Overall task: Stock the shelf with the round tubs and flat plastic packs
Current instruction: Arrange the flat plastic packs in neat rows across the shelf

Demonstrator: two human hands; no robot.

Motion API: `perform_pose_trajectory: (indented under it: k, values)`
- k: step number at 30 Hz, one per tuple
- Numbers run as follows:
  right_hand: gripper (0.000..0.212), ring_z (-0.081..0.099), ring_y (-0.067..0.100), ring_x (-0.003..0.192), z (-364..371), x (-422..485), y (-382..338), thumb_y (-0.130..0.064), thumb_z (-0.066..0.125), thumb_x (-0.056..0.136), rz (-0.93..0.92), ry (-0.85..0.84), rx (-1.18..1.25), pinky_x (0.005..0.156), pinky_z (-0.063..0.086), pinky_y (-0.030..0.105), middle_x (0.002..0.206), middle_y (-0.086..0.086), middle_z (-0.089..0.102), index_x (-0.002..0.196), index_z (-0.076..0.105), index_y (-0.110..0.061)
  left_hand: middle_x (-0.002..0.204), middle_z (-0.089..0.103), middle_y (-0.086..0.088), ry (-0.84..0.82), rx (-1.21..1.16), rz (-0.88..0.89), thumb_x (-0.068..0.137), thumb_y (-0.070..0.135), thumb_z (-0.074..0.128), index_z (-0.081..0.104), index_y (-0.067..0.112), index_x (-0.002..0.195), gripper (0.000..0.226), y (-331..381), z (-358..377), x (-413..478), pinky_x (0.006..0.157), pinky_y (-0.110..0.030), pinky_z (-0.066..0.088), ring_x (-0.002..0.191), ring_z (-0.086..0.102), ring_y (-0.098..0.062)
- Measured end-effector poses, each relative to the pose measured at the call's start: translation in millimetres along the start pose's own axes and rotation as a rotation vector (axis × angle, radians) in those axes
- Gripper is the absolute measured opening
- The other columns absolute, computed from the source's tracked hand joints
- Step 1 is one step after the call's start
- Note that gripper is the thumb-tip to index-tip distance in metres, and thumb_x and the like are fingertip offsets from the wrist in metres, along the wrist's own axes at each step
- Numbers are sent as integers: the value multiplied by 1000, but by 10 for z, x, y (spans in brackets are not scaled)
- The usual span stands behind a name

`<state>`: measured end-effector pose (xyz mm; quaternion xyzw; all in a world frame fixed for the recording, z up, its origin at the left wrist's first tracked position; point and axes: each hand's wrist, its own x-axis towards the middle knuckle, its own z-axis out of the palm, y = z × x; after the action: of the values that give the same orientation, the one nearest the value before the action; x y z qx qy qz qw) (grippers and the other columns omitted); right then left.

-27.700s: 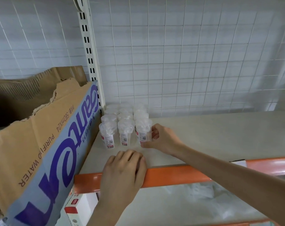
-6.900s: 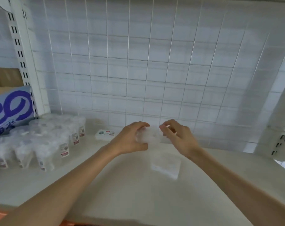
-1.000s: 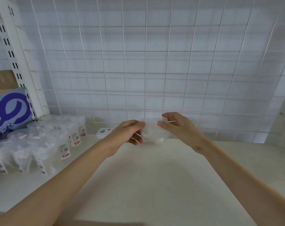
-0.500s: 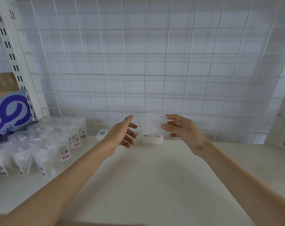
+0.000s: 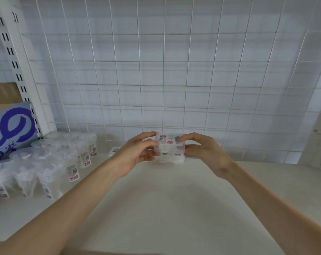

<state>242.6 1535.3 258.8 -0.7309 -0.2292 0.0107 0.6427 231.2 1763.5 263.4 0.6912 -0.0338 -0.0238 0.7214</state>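
One flat pack [image 5: 169,144] between left hand [image 5: 135,153] and right hand [image 5: 203,153]

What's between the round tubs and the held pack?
Head view: one flat pack lies there, partly behind the left hand gripping the held pack.

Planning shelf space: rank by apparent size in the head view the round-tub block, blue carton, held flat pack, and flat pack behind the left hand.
1. round-tub block
2. blue carton, cropped by the frame
3. held flat pack
4. lying flat pack, mostly hidden, so unsure
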Motion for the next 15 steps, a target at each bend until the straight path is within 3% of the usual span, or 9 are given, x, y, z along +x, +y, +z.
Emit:
perform_pose_trajectory:
  k: [2,4,9,15]
  values:
    - [29,68,26,106,5,18,16,8,58,87,22,0,22,91,55,33,123,2,66,102,67,-15,92,74,-6,1,-4,25,92,7,61,63,22,123,35,6,-3,-4,72,-30,56,79,70,-20]
    - [26,68,25,104,24,38,8,-5,64,82,41,38,108,83,55,32,120,4,67,106,63,-16,93,74,-6,1,1,34,92,7,59,64,24,122,35,15,-4,0,71,-30,56,78,69,-20]
    - [25,65,18,80,84,36,-5,-20,60,95,142,85,124,72,50,31,106,11,72,120,60,-16,94,74,-5,-38,69,43,90,4,55,67,28,118,38,23,15,-28,70,-29,52,75,64,-17]
    - [26,62,14,76,160,17,39,-13,57,95,202,-18,29,70,49,28,94,6,73,120,60,-20,97,74,-7,-95,144,40,95,18,58,68,19,118,25,11,36,-43,74,-31,50,79,64,-16]
